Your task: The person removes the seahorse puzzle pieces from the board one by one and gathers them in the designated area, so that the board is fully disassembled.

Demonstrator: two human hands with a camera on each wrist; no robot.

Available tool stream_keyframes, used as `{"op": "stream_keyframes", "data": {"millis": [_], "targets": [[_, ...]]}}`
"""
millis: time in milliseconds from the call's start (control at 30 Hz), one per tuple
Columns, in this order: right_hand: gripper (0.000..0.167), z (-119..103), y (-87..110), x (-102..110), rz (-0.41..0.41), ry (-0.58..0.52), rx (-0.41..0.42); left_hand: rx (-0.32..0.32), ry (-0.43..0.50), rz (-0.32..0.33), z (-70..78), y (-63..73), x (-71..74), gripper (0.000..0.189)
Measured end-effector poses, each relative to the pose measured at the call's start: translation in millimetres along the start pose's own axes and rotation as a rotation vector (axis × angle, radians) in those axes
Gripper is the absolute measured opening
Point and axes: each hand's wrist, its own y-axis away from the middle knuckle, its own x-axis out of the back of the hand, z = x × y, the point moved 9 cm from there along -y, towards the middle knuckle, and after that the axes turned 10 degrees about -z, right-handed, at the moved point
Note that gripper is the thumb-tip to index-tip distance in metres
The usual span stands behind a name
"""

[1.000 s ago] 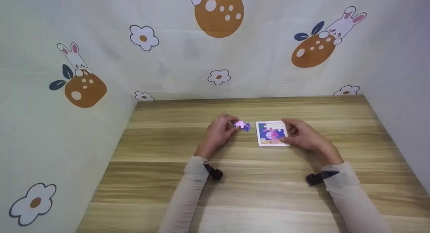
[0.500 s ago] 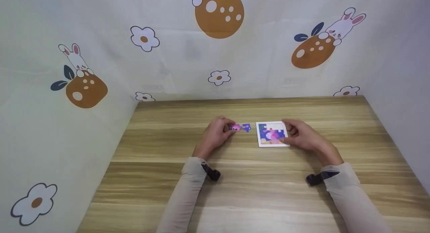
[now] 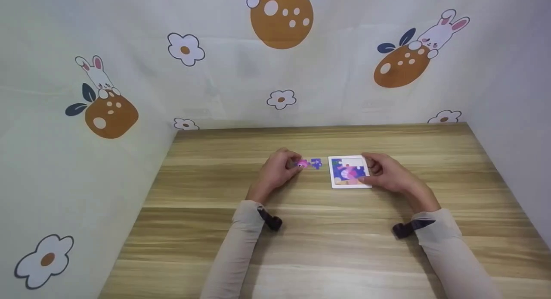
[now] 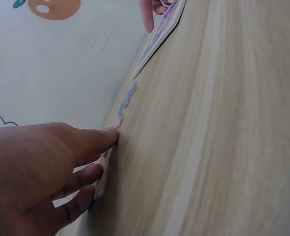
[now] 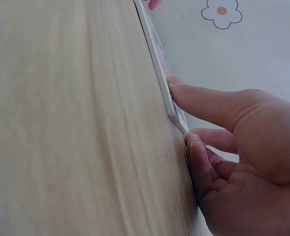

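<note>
Now my left hand (image 3: 277, 169) pinches the pink piece (image 3: 303, 163) on the worktop (image 3: 335, 251), purple piece (image 3: 316, 163) just beside it; my right hand (image 3: 389, 173) (thumb on top!) grips the puzzle tray (image 3: 353, 162) by its right edge.

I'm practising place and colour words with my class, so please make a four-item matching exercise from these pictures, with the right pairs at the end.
Things:
1. left hand
2. puzzle tray
3. blue puzzle piece
4. right hand

Places, colours or states:
A. lies on the table between the pink puzzle piece and the puzzle tray
B. holds the puzzle tray at its side
C. has its fingers on the pink puzzle piece
D. is square, with a white rim

Right pairs: 1-C, 2-D, 3-A, 4-B
</note>
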Motion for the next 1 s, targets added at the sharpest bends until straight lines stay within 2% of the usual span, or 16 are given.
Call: {"op": "stream_keyframes", "data": {"millis": [133,300,700,1000], "targets": [[0.062,0.5,-0.5,0.3,-0.002,-0.002,-0.003,-0.006,0.017,0.016,6.4,-1.6,1.1,0.035],[0.066,0.0,0.1,0.4,0.004,-0.004,0.003,-0.04,0.042,0.021,22.0,-7.5,-1.3,0.032],[0.066,0.0,0.9,-0.2,0.005,-0.012,0.014,-0.059,0.028,-0.051,54.8,-30.2,-18.9,0.034],[0.068,-1.6,0.8,-0.4,0.013,-0.001,0.017,-0.073,0.026,-0.087,68.6,-44.4,-32.1,0.034]]}}
